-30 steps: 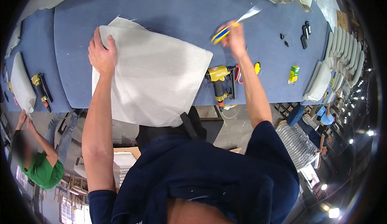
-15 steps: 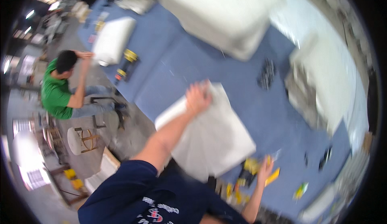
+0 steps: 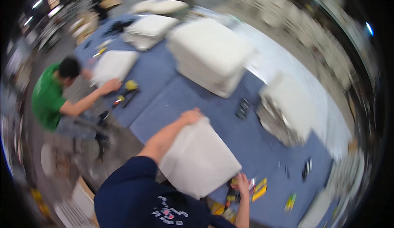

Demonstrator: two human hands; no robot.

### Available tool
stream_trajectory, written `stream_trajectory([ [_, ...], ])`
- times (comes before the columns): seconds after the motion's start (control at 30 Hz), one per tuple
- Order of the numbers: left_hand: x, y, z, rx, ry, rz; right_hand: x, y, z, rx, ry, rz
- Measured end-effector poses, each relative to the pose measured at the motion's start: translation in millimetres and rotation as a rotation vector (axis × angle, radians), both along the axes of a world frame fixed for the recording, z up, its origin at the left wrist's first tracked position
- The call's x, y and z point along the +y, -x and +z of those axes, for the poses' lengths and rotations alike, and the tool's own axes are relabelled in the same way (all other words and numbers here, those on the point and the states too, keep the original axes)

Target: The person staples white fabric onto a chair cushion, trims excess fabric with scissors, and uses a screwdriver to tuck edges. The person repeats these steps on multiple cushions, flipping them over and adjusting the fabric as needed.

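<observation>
In front of me on the blue-covered table (image 3: 164,111) lies a white fabric-covered cushion (image 3: 201,158), roughly square. My left hand (image 3: 191,116) is at its far corner, fingers curled over the edge. At its right corner, my right hand (image 3: 242,183) is closed around a small yellow tool (image 3: 234,181), whose kind is blurred. Just right of that hand lies a flat yellow object (image 3: 259,189). A yellow-and-black power tool (image 3: 232,196) rests beside the cushion's near right edge, partly hidden.
A person in green (image 3: 51,94) sits at the left, hands on another white piece (image 3: 116,65). Near them lies a yellow-and-black tool (image 3: 129,89). Big white fabric stacks (image 3: 207,55) stand farther back, another (image 3: 287,109) at right. Black parts (image 3: 242,108) and a green-yellow packet (image 3: 290,202) lie about.
My right hand has moved left from beside the cushion to its right corner with the small yellow tool. My left hand has shifted to the far corner. The view has tilted upward.
</observation>
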State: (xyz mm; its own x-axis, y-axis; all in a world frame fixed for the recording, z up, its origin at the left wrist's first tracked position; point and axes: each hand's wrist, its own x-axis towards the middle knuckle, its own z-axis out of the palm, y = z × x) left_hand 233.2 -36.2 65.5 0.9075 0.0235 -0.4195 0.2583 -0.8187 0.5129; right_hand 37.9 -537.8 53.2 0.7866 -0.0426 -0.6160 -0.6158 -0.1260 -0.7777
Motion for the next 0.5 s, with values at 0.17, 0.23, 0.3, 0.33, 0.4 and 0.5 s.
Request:
stream_trajectory([
  [0.17, -8, 93, 86, -0.373, 0.116, 0.39, 56, 31, -9, -0.072, 0.029, 0.045],
  [0.23, 3, 116, 114, -0.454, 0.069, 0.424, 63, 32, -4, -0.25, 0.272, 0.023],
  [0.3, -18, 127, 171, -0.59, 0.126, 0.361, 54, 46, -12, -0.496, 0.573, -0.112],
  [0.33, -19, 143, 198, -0.738, 0.097, 0.351, 53, 33, 57, -0.312, 0.29, -0.019],
  [0.4, -36, 59, 263, -1.015, 0.228, 0.21, 32, -28, 148, -0.645, 0.275, -0.239],
  [0.5, -80, 34, 387, -1.401, 0.282, 0.247, -18, -81, 295, -1.008, 0.281, -0.339],
])
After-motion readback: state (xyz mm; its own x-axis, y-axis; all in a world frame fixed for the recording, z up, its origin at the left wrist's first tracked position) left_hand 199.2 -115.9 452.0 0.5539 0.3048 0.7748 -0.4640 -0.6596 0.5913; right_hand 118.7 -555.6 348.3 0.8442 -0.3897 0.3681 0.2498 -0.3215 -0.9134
